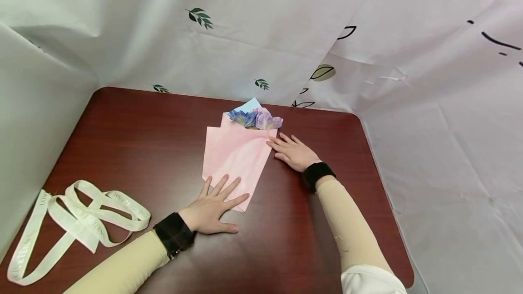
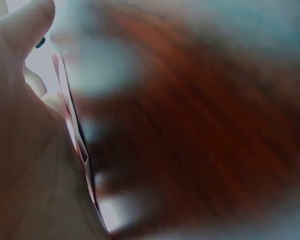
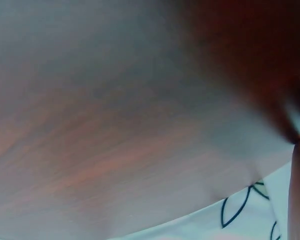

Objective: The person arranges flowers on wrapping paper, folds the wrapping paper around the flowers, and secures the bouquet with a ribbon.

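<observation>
A folded pink paper wrap [image 1: 234, 149] lies on the table, its narrow end toward me. Out of its wide far end show a blue flower [image 1: 244, 118] and a lilac flower [image 1: 268, 120], with a light blue paper corner [image 1: 252, 105] behind them. My left hand [image 1: 214, 208] has its fingers spread, their tips over the wrap's lower part; in the left wrist view the folded paper edge [image 2: 75, 127] runs alongside that hand. With fingers extended, my right hand [image 1: 296, 152] rests its fingertips at the wrap's upper right edge. The wrap hides the stems.
A white printed ribbon [image 1: 83, 221] lies in loose loops at the left of the dark red wooden table [image 1: 155, 149]. Pale sheeting [image 1: 143, 35] with leaf prints hangs behind and beside the table.
</observation>
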Tool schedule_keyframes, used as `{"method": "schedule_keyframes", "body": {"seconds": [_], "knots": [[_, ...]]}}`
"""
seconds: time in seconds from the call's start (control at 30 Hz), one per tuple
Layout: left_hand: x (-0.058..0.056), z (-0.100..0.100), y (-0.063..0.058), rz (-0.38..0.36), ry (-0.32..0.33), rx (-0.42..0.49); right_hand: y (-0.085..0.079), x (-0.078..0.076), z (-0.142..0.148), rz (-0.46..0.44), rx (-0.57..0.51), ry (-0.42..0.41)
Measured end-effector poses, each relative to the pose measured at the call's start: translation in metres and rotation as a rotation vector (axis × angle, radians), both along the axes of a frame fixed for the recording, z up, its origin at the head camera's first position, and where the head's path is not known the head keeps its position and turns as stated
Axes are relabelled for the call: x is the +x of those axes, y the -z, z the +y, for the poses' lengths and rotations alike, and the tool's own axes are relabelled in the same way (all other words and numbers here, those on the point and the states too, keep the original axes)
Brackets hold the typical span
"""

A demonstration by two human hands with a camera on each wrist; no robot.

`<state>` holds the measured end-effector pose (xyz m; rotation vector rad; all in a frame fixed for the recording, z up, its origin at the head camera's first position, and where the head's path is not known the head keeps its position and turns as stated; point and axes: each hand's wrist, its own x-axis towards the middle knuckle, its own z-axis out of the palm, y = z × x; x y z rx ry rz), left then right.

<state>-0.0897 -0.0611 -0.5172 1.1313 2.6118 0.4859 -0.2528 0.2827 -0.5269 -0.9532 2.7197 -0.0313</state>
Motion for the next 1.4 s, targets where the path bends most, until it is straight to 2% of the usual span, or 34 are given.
{"method": "schedule_keyframes", "body": {"seconds": [0.17, 0.27, 0.37, 0.43, 0.5, 0.67, 0.77, 0.93, 1.2, 1.4], "knots": [[-0.002, 0.0, 0.002, 0.001, 0.004, 0.023, -0.003, -0.007, 0.0, 0.01, -0.003, 0.146], [-0.002, 0.001, 0.009, -0.003, -0.007, 0.046, -0.007, -0.007, -0.009, 0.01, -0.035, 0.25], [-0.001, 0.001, 0.015, 0.007, -0.021, 0.053, -0.01, 0.004, -0.028, 0.029, -0.082, 0.335], [0.0, 0.002, 0.017, 0.022, -0.026, 0.043, -0.012, 0.019, -0.044, 0.044, -0.108, 0.359], [0.002, 0.003, 0.015, 0.05, -0.032, 0.028, -0.011, 0.041, -0.06, 0.049, -0.134, 0.347], [0.001, 0.006, 0.005, 0.084, -0.028, -0.01, -0.011, 0.101, -0.09, -0.036, -0.128, 0.178], [-0.002, 0.004, 0.002, 0.049, -0.023, 0.009, -0.007, 0.119, -0.096, -0.074, -0.089, 0.121], [-0.005, -0.003, -0.001, -0.027, -0.012, 0.024, -0.004, 0.12, -0.1, -0.086, -0.057, 0.123], [0.005, -0.015, -0.007, -0.044, 0.142, -0.001, -0.005, 0.119, -0.102, -0.105, -0.033, 0.125], [0.011, -0.016, -0.009, -0.046, 0.146, 0.001, -0.004, 0.117, -0.099, -0.111, -0.039, 0.129]]}}
